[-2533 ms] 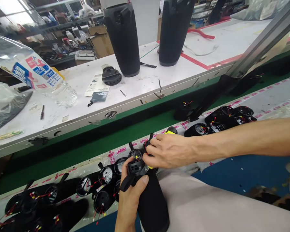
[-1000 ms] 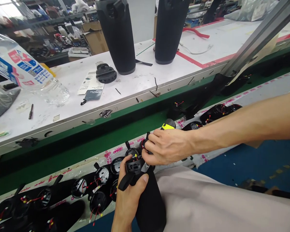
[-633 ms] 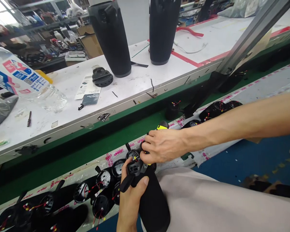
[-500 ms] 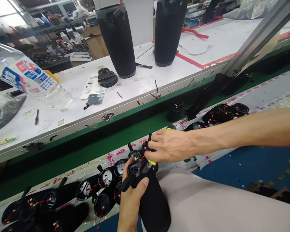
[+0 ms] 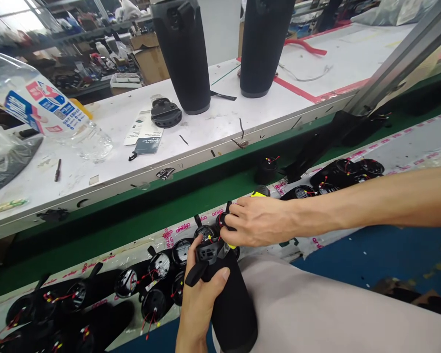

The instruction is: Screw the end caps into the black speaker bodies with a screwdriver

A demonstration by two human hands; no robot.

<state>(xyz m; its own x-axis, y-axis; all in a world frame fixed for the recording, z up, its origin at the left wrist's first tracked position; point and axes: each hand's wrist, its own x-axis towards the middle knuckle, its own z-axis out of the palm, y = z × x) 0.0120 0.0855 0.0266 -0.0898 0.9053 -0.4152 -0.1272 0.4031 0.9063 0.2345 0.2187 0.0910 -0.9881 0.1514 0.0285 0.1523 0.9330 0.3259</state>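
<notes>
My left hand [image 5: 202,294] is wrapped around a black fabric-covered cylindrical speaker [image 5: 233,304], which leans against the light-coloured clothing on my lap. Its open-looking grey end, with a port panel [image 5: 208,252] and a black strap loop [image 5: 196,273], points up and away from me. Over that end, my right hand [image 5: 255,223] is closed on a yellow-and-black hand tool [image 5: 260,191]. Yellow shows above and below the fingers; the tool's working tip is hard to make out. Just beyond lie several open speaker housings [image 5: 159,264] with red wires.
More black housings [image 5: 371,166] lie to the right on the plastic-covered strip. Behind a green belt [image 5: 132,215] runs a white bench [image 5: 202,127] carrying two upright speakers [image 5: 185,63], a black round cap [image 5: 165,113], tags [image 5: 147,144] and a plastic bottle [image 5: 59,108]. A metal post [image 5: 397,54] slants at right.
The view has shifted slightly. The tool in my right hand is tilted a little differently, with more yellow showing above the hand and less below. Both hands keep their holds.
</notes>
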